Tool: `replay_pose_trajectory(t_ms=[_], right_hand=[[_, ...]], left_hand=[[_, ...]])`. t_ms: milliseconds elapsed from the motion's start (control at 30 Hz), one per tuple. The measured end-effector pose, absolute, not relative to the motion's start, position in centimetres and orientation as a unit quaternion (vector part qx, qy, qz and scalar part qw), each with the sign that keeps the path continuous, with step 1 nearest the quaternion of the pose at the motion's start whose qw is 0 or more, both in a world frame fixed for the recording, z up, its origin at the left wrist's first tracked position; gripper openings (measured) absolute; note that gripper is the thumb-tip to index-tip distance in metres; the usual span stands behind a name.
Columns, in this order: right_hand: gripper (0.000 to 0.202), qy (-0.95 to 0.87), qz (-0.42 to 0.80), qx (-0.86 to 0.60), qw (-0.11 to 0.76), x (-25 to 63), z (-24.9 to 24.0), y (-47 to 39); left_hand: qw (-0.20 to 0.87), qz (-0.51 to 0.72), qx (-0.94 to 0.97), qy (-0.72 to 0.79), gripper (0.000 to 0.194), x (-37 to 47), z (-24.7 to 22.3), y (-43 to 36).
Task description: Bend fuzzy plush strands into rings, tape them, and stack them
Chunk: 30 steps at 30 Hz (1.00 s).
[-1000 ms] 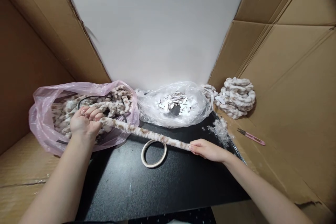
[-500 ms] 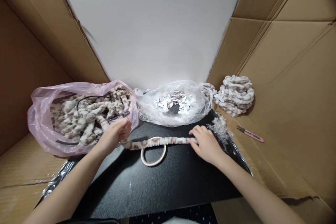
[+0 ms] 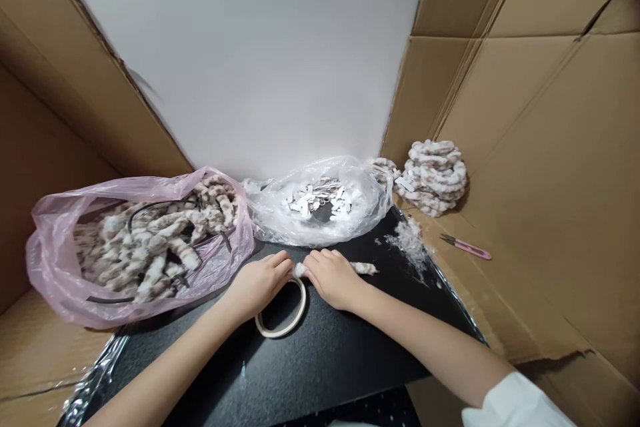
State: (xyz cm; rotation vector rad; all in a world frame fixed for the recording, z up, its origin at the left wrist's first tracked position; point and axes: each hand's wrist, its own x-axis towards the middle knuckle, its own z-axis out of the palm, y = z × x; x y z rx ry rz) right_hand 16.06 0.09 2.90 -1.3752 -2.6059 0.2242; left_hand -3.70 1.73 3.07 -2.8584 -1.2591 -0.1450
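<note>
A fluffy white-and-brown fabric strip (image 3: pixel 365 268) lies across the black table, and its right end sticks out past my right hand. My left hand (image 3: pixel 263 280) is closed over the strip on the left, its fingertips curled down out of sight. Close beside it, my right hand (image 3: pixel 333 278) wraps around the strip's middle. A short stretch of the strip shows between the two hands. Just below them lies a cream ring like a roll of tape (image 3: pixel 303 307), with its left upper part near my left hand.
A pink plastic bag (image 3: pixel 50 227) full of fluffy strips and dark cords stands left. Behind the hands, a clear bag (image 3: pixel 270 213) holds white tags with metal rings. Right are a fluffy coiled bundle (image 3: pixel 435 177), pink thread snips (image 3: pixel 467 247) and loose fluff (image 3: pixel 410 240). Cardboard walls flank the table.
My right hand has slid left along the strip from its right end and closed on it. My left hand has moved right and down, so both hands are now close together. The view has shifted slightly.
</note>
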Motion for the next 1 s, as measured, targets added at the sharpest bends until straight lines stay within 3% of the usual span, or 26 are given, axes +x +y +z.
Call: replay_pose_trajectory(t_ms=[133,367,567,800,1000], right_hand=[[0.023,-0.860,0.125,-0.487,0.091,17.5,3.6,0.0],[0.028,-0.846,0.149,-0.509,0.052,21.0,3.9,-0.4],[0.029,-0.867,0.146,-0.476,0.026,23.0,4.0,-1.5],[0.030,-0.850,0.172,-0.496,0.048,25.3,4.0,-1.4],[0.024,-0.812,0.227,-0.519,0.142,25.0,5.0,-1.0]], left_hand=[[0.049,-0.092,-0.915,-0.390,0.024,-4.9,3.5,2.4],[0.033,-0.121,-0.916,-0.382,0.037,-7.1,3.3,2.1],[0.011,-0.092,-0.928,-0.361,0.033,-8.4,2.9,1.4],[-0.022,-0.084,-0.911,-0.403,0.034,-9.6,3.0,1.4],[-0.093,-0.080,-0.885,-0.449,0.035,-9.2,3.2,2.5]])
